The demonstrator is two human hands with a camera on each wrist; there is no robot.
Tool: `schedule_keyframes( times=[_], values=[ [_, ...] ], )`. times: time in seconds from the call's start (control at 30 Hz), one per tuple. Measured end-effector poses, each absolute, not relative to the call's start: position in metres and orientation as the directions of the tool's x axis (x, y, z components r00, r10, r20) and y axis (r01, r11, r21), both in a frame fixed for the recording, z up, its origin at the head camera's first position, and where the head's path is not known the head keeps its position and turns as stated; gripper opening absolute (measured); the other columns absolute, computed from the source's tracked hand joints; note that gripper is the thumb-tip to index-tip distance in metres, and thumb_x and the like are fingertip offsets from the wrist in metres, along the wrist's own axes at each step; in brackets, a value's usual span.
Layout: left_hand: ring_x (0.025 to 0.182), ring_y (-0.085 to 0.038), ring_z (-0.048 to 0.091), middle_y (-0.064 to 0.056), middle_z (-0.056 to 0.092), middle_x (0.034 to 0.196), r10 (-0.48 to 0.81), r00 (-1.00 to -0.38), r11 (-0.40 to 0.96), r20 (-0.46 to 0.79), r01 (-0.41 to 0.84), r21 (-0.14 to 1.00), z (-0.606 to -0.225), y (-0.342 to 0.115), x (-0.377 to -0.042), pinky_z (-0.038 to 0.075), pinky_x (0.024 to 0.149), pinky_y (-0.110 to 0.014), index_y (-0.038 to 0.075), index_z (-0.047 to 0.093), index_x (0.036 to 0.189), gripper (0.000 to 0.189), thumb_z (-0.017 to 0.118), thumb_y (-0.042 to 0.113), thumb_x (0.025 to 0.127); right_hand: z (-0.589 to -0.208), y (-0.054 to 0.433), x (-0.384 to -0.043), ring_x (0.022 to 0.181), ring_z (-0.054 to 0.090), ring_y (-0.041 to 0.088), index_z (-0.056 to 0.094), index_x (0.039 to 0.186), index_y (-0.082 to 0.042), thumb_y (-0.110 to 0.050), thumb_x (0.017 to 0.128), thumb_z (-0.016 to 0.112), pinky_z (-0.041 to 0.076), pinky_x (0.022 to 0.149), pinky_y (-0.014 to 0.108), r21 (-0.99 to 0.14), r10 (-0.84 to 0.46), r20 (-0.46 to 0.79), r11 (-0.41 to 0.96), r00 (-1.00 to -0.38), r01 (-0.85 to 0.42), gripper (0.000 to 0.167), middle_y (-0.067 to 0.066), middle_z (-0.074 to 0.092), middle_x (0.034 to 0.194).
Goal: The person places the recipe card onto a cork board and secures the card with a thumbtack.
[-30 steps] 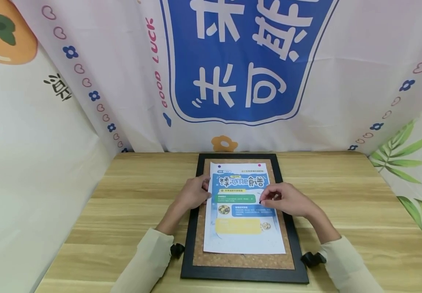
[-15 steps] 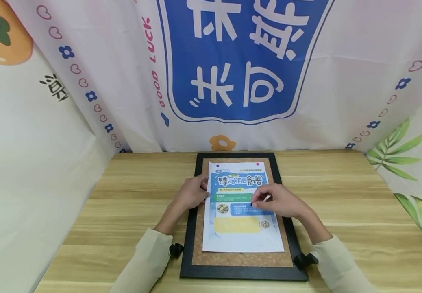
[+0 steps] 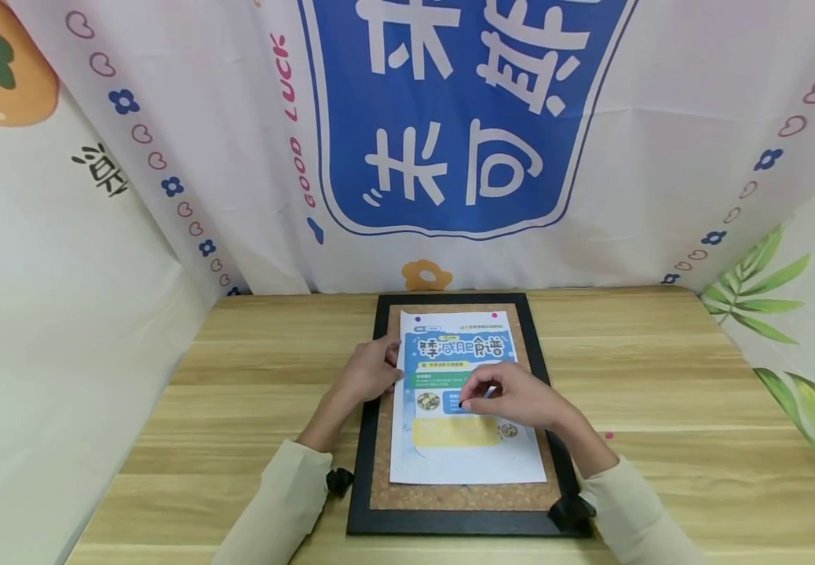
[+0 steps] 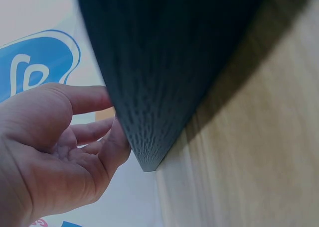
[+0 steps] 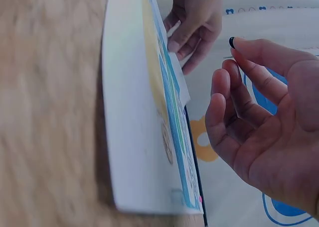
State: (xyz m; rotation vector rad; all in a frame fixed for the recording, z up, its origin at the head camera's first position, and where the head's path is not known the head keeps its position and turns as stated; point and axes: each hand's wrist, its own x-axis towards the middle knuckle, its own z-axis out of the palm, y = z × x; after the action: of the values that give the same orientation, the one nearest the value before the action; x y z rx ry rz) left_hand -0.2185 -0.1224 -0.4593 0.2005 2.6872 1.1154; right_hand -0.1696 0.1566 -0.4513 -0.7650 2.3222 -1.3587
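A printed poster sheet (image 3: 471, 467) lies on a cork board (image 3: 460, 497) with a black frame (image 3: 450, 522). One dark blue pin (image 3: 418, 319) and one pink pin (image 3: 495, 315) sit at its top corners. My left hand (image 3: 368, 370) rests at the sheet's left edge, thumb and forefinger spread along it; the frame hides its fingertips in the left wrist view. Between thumb and forefinger my right hand (image 3: 513, 396) pinches a small black-headed thumbtack (image 5: 232, 42), held above the middle of the sheet. The right wrist view shows its other fingers loosely curled.
A loose pink pin (image 3: 608, 435) lies on the wooden table (image 3: 662, 361), right of the board. Printed cloth (image 3: 612, 196) hangs behind the table. Black wrist mounts (image 3: 572, 514) sit low over the frame's sides.
My right hand has moved left with the thumbtack, from near the sheet's right edge to over its middle. The pink pin on the table has come into view. My left hand stays at the edge.
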Motion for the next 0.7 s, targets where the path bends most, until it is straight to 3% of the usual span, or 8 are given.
schedule_keyframes(
  times=[0.7],
  values=[
    [0.068,-0.017,0.067,-0.013,0.064,0.104,0.219,-0.964,0.711,-0.149,0.053,0.701,-0.460,-0.122,-0.220,0.056,0.057,-0.023,-0.001,0.052,0.155,0.062,0.073,-0.004,0.096,-0.459,0.120,-0.157,0.089,0.067,0.014,0.080,0.101,-0.013,-0.018,0.101,0.075,0.059,0.082,0.026,-0.893,-0.680,0.023,0.316,-0.733,-0.322,0.007,0.001,0.077,0.101]
  ],
)
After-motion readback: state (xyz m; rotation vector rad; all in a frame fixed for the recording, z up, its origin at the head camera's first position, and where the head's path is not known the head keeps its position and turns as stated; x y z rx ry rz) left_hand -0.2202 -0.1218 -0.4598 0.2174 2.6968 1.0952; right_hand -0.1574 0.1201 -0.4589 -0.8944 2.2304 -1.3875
